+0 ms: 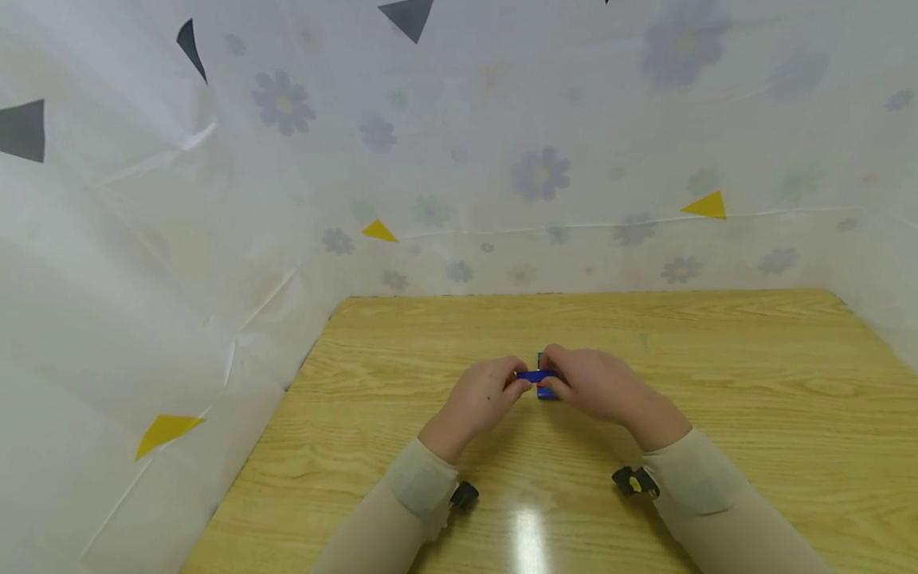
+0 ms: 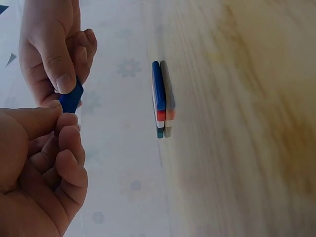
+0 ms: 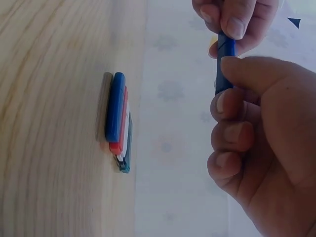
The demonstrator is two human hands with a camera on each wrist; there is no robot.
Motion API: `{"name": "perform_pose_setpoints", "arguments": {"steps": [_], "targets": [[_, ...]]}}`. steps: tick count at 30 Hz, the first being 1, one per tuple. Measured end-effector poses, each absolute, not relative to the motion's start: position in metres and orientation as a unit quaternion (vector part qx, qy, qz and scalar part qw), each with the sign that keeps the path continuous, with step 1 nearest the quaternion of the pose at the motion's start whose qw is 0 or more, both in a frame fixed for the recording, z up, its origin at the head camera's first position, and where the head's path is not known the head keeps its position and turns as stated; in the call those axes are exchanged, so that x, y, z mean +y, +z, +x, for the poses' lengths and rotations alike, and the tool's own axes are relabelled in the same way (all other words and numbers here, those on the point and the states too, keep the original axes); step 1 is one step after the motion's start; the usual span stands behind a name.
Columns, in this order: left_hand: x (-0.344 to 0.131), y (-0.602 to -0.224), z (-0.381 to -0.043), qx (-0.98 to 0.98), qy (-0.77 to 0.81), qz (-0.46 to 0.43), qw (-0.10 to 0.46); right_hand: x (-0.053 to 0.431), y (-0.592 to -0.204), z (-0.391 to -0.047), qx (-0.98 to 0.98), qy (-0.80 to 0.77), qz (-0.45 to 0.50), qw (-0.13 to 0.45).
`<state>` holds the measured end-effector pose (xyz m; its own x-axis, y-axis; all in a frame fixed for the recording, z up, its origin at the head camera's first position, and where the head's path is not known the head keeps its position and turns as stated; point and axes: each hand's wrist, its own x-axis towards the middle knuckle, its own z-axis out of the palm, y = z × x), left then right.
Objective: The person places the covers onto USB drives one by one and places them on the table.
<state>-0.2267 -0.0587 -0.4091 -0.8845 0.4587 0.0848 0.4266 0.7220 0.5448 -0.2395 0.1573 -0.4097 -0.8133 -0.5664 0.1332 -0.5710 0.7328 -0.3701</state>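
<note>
Both hands meet over the middle of the table, with a small, slim blue piece [image 1: 534,375] between them. My left hand [image 1: 482,399] pinches one end of it between thumb and fingers. At the other end, my right hand [image 1: 602,387] pinches it the same way. The piece is long and narrow in the right wrist view, but its exact kind cannot be told. Just beyond the hands, a blue bar [image 2: 159,86] lies on the table beside a red piece [image 3: 118,147], a white piece [image 3: 127,131] and a teal piece [image 3: 126,165], close together in a row.
The wood-grain table [image 1: 402,343] extends on all sides of the hands. White flower-print sheeting [image 1: 459,159] hangs behind and to the left, carrying yellow and grey triangles. Dark wrist cameras [image 1: 464,497] sit below the cuffs.
</note>
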Motion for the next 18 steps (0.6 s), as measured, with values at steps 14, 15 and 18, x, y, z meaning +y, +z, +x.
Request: {"name": "perform_pose_setpoints", "arguments": {"steps": [14,15,18], "targets": [[-0.0605,-0.409,-0.2262,0.932,0.269,0.242,0.015,0.1517,-0.4103,-0.2383,-0.926,0.215,0.31,-0.011],[-0.0608,-0.409,-0.2262,0.931,0.27,0.243,0.016,0.1521,-0.4101,-0.2385,-0.926,0.219,0.308,-0.016],[-0.0622,-0.4092,-0.2265,0.93,0.272,0.247,0.021,0.1532,-0.4095,-0.2388,-0.925,0.228,0.304,-0.029]]}}
